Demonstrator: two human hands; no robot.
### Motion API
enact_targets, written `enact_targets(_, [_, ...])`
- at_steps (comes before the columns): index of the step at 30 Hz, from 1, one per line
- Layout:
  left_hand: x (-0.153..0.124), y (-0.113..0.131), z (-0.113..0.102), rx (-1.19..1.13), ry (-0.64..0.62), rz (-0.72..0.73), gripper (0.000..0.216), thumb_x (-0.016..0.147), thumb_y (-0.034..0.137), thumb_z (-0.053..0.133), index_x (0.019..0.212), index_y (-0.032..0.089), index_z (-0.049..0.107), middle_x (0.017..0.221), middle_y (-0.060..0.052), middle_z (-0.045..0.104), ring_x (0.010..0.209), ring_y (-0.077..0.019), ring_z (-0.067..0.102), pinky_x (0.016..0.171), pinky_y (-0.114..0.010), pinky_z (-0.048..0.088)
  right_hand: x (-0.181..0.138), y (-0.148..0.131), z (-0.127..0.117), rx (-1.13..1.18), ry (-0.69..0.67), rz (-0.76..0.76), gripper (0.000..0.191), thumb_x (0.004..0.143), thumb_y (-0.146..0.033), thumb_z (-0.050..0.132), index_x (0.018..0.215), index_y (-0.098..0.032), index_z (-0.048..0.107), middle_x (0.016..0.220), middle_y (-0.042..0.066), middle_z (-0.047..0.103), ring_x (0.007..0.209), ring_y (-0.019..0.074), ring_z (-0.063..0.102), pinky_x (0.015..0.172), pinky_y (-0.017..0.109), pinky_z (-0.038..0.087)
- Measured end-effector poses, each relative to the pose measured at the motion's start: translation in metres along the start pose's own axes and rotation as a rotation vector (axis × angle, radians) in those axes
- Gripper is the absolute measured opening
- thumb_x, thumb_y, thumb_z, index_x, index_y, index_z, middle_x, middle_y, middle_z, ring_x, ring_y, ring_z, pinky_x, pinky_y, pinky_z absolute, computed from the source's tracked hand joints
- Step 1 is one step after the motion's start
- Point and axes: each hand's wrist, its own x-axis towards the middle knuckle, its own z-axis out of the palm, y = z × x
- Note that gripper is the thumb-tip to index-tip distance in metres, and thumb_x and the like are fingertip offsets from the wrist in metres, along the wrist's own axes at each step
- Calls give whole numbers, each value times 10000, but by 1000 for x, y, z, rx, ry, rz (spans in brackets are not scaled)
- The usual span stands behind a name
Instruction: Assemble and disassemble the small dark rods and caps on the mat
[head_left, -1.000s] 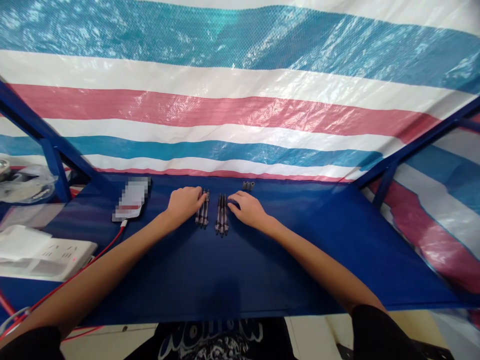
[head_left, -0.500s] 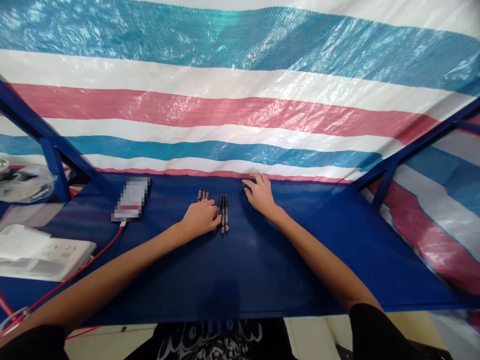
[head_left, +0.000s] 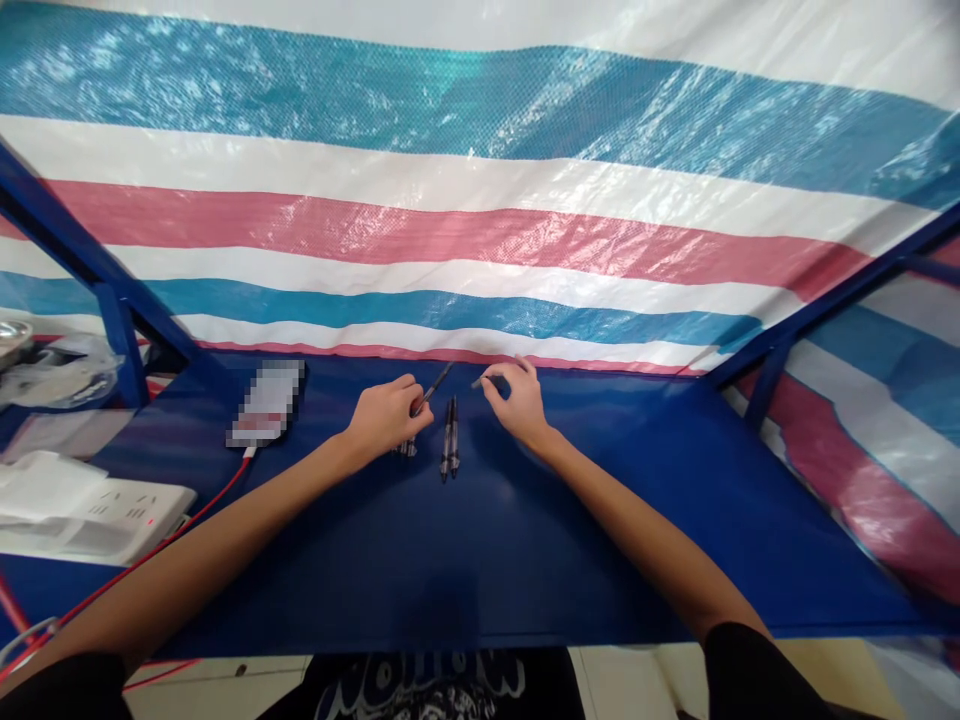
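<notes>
Two pens (head_left: 450, 452) stay down; left fingers (head_left: 414, 404) grip raised pen (head_left: 435, 386), right fingers (head_left: 501, 379) pinch small piece (head_left: 480, 382)

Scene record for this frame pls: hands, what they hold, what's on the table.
left hand: grips a pen, tip raised toward the right hand
right hand: pinches a small dark piece
between hands: pair of pens lying side by side
under left hand: more pens, partly hidden
far left: phone, red cable, power strip
surface: blue table
backdrop: striped tarp
</notes>
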Motion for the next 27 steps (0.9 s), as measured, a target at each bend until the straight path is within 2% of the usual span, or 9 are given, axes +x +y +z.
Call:
enact_targets(2, [0,-5,2,-47,90,34,248,831,307,473,650,168,570,744,-15,577,616,-110,508,556,-232,337,-6,-10,3,60,60,33,139,870,-256,478,831,-205,601,743,15,679,717,171,618,993,423,375])
enact_targets(4, [-1,-8,7,-89,168,75,243,843,294,467,667,165,573,737,-9,571,608,-99,491,563,-224,346,-13,-15,7,58,91,15,152,875,-266,473,844,-199,606,727,21,672,700,170,618,936,399,395])
enact_targets(9, [-9,-11,24,-182,292,141,216,866,271,460,726,163,584,775,-16,598,631,-90,511,580,-209,381,-27,-12,18,-8,-16,-79,206,910,-278,451,907,-178,632,803,55,683,763,178,623,880,371,374])
enact_targets(14, [-14,-15,35,-262,344,165,201,871,272,465,734,165,568,798,-22,611,620,-84,507,592,-201,410,-31,-5,25,-33,-93,-62,221,928,-278,443,936,-164,632,850,70,683,813,181,615,855,346,365])
enact_targets(19, [-12,-23,40,-351,408,113,188,885,273,449,783,167,565,831,-20,603,602,-78,490,588,-197,421,-33,-3,29,-86,-162,-106,178,895,-238,488,935,-147,635,844,71,694,787,188,608,838,345,359])
enact_targets(23, [-12,-25,46,-388,407,110,189,890,298,456,813,174,576,702,14,589,577,-82,506,580,-196,413,-34,-2,31,-120,-223,-155,196,870,-196,507,1013,-145,631,899,80,707,811,209,610,817,356,359])
enact_targets(27, [-13,-25,51,-383,395,88,205,898,338,470,866,177,593,636,40,603,527,-71,517,560,-184,402,-34,-1,30,-48,-156,-172,231,913,-208,467,1076,-144,618,955,93,697,858,203,610,828,357,387])
